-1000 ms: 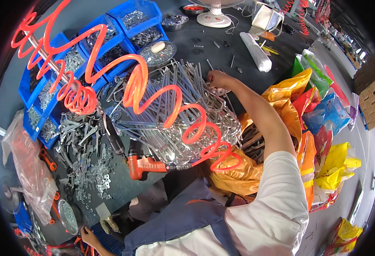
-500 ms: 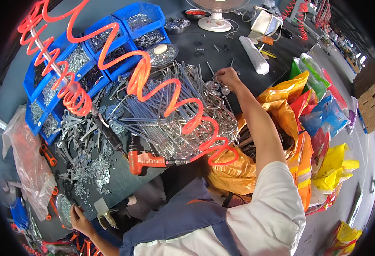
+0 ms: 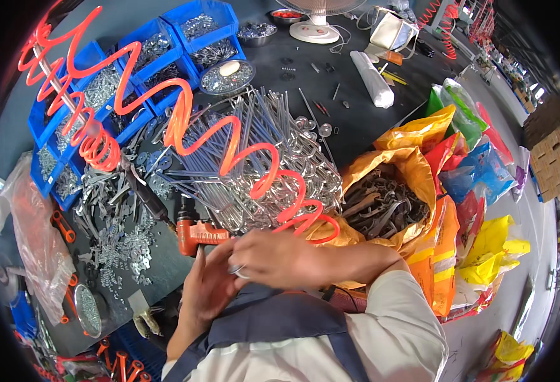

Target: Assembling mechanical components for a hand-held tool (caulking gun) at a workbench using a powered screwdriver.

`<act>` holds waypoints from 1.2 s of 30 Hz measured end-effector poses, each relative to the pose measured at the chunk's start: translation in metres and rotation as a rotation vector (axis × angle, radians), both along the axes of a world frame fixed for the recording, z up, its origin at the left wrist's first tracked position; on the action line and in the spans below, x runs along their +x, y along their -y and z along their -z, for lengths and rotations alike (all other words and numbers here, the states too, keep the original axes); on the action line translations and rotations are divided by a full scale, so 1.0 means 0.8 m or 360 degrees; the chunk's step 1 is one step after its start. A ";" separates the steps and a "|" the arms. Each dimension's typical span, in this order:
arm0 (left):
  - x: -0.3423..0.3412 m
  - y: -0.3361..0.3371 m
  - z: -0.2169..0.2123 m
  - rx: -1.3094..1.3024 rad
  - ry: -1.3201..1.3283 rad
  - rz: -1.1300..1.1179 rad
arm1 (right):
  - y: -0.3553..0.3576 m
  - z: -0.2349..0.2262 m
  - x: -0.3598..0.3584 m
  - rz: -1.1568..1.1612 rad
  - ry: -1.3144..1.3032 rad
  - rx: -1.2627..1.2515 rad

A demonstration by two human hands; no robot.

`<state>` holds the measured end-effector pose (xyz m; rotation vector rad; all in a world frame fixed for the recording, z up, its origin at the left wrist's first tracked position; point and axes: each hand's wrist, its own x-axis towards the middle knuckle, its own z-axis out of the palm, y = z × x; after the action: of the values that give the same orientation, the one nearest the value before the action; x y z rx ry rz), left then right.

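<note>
My left hand [image 3: 207,286] and my right hand [image 3: 273,258] meet close to my chest, at the near edge of the dark workbench [image 3: 356,121]. Between their fingers sits a small shiny metal part [image 3: 237,271]; both hands touch it. Just beyond the hands lies an orange pneumatic screwdriver [image 3: 197,234] with its coiled orange air hose [image 3: 229,153] stretching over a big pile of bent metal rods [image 3: 254,165].
Blue bins [image 3: 146,57] of metal hardware line the far left. Loose washers and brackets [image 3: 124,235] lie left. An open yellow sack [image 3: 388,197] of dark metal pieces stands right, with coloured bags [image 3: 484,172] beyond. A white fan base [image 3: 315,28] and a wrapped roll [image 3: 370,76] sit far back.
My right hand has come back from the rod pile to my chest. My left hand rose from the lower left to meet it, and both now hold a small metal part.
</note>
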<state>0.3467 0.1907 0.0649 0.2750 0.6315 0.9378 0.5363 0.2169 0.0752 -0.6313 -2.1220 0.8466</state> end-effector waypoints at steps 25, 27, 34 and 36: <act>-0.021 0.012 0.056 0.0065 -0.0479 -0.0114 | -0.286 0.156 0.234 0.0566 0.0770 0.0035; -0.021 0.010 0.057 0.0002 -0.0428 -0.0071 | -0.292 0.155 0.233 0.0529 0.0801 -0.0010; -0.030 0.006 0.084 -0.0016 -0.0240 -0.0015 | -0.286 0.153 0.212 0.0529 0.1203 0.0845; -0.030 0.006 0.093 0.0000 -0.0217 -0.0036 | -0.289 0.161 0.212 0.0561 0.1296 0.0936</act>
<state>0.3230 0.1863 -0.0092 0.3343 0.7615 0.9462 0.7062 0.4480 -0.0532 -1.0921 -2.6548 -0.3099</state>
